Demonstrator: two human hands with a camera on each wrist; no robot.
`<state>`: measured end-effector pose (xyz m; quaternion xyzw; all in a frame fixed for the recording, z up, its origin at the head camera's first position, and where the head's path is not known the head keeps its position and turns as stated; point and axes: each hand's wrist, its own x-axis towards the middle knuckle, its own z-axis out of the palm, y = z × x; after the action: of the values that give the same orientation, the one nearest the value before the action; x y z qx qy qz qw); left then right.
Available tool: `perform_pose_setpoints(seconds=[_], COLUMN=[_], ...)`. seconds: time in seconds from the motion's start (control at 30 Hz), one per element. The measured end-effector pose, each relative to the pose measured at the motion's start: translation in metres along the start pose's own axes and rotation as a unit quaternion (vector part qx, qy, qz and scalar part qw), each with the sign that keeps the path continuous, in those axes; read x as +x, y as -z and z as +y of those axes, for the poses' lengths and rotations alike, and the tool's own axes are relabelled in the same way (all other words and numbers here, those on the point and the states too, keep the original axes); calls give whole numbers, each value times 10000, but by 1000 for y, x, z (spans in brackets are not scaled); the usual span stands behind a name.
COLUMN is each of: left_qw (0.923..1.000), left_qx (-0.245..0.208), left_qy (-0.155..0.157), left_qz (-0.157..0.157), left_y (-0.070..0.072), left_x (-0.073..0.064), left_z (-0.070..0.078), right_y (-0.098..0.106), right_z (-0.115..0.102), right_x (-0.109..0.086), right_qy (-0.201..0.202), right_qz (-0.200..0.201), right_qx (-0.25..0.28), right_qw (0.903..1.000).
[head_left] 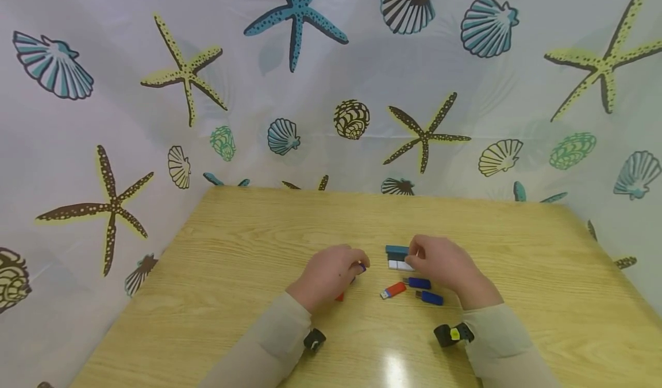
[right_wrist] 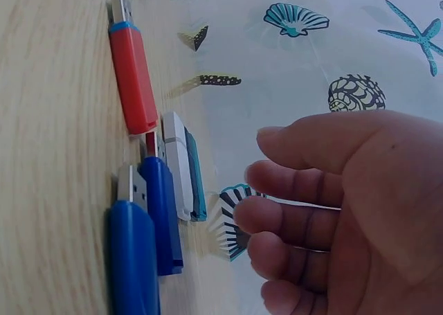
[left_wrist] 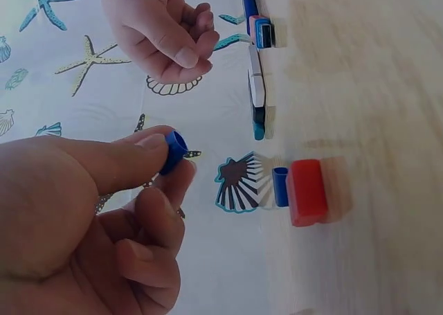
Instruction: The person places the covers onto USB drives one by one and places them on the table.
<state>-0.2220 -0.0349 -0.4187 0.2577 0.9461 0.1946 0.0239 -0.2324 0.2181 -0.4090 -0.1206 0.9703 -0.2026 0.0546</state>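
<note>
Between thumb and index finger, my left hand (head_left: 328,273) pinches a small blue cap (left_wrist: 176,151), its hollow end showing in the left wrist view. Below that hand on the table lie a red cap (left_wrist: 308,192) and another blue cap (left_wrist: 280,186), mostly hidden by the hand in the head view. My right hand (head_left: 439,264), fingers loosely bent and holding nothing, hovers beside a white piece (head_left: 399,265) and a teal piece (head_left: 397,250). Closer to me lie a red USB stick (head_left: 394,290) and two blue USB sticks (head_left: 418,283), metal plugs bare.
The wooden table (head_left: 248,221) carries all these pieces near its middle. A white curtain (head_left: 331,89) printed with starfish and shells hangs behind it and along both sides. Each wrist wears a black camera (head_left: 314,340) on a strap.
</note>
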Motion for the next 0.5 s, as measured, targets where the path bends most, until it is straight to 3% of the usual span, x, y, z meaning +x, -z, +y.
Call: perform_pose_setpoints(seconds=[0.23, 0.5], left_qw=[9986, 9976], left_qx=[-460, -592], left_qy=[-25, 164], left_qz=[240, 306], left_y=[1, 3], left_x=[-1, 0], left_z=[0, 1], right_y=[2, 3], right_z=[2, 7], right_x=[-3, -7], right_qy=[-16, -197], right_qz=[-437, -873], right_qx=[-28, 113], right_qw=[9990, 9959])
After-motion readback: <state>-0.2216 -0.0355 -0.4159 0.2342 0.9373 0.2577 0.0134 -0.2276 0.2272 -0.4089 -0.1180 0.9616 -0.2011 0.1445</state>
